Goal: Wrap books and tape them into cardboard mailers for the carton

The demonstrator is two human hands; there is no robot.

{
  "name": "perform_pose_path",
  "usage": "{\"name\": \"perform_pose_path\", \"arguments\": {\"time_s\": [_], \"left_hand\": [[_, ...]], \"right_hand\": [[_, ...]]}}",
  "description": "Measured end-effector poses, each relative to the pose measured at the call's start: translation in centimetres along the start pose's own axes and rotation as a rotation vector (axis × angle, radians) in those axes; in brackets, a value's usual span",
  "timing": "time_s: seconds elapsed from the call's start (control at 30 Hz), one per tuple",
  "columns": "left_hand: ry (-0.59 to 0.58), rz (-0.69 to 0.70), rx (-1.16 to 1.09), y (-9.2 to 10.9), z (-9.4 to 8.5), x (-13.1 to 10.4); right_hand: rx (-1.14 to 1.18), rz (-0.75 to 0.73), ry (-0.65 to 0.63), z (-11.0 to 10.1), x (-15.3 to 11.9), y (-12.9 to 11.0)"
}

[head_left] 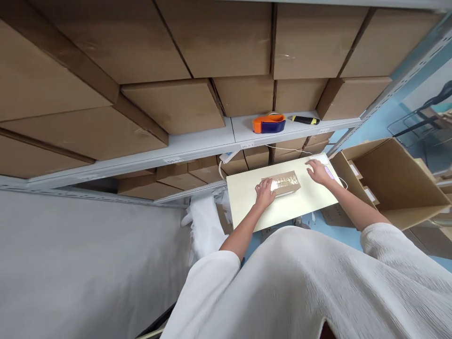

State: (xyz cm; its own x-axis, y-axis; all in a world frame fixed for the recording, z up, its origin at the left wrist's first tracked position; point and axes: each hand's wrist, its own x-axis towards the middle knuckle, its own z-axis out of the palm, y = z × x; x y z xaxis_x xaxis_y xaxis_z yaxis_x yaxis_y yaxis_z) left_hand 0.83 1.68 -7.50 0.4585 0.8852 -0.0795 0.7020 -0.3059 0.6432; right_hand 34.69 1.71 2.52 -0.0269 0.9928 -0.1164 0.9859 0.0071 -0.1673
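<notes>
Closest in, a loose white shirt fills the space below both hands, its sleeves ending above bare forearms. Ahead, the left hand lies over the near-left end of a small cardboard box, fingers bent across its top; whether it grips or merely presses, I cannot tell. Shiny tape runs along the box's top, just to the right of those fingers. Under both hands is a pale yellow tabletop, on which the box lies. Clear of the box and to its right, the right hand has loosely bent, parted fingers, with a purple-and-white item just beside its wrist. White sheeting hangs in a heap left of the left hand, and a large open-topped carton stands right of the right hand. Beyond the hands, a grey shelf carries an orange-and-blue tape dispenser, a yellow-and-black cutter and stacked brown boxes.
</notes>
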Motion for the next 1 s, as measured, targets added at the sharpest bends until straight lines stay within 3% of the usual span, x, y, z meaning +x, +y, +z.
{"name": "perform_pose_path", "arguments": {"time_s": [0.1,0.23,0.43,0.63,0.8,1.0], "left_hand": [[0.004,0.022,0.008,1.9,0.7,0.8],[-0.025,0.053,0.012,4.9,2.3,2.8],[-0.010,0.091,0.028,10.8,6.1,7.2],[-0.036,0.015,0.032,15.3,10.9,11.7],[-0.063,-0.095,0.003,17.1,14.2,13.9],[-0.093,-0.161,-0.027,18.0,15.8,14.7]], "right_hand": [[0.030,0.124,-0.102,2.4,-2.8,3.3],[-0.002,0.234,-0.150,3.7,-3.7,7.8],[0.049,0.299,-0.168,3.7,-1.9,15.2],[0.120,0.220,-0.229,4.6,1.7,21.7],[0.204,0.166,-0.283,6.0,5.7,24.4],[0.210,0.112,-0.327,8.1,10.7,23.8]]}}
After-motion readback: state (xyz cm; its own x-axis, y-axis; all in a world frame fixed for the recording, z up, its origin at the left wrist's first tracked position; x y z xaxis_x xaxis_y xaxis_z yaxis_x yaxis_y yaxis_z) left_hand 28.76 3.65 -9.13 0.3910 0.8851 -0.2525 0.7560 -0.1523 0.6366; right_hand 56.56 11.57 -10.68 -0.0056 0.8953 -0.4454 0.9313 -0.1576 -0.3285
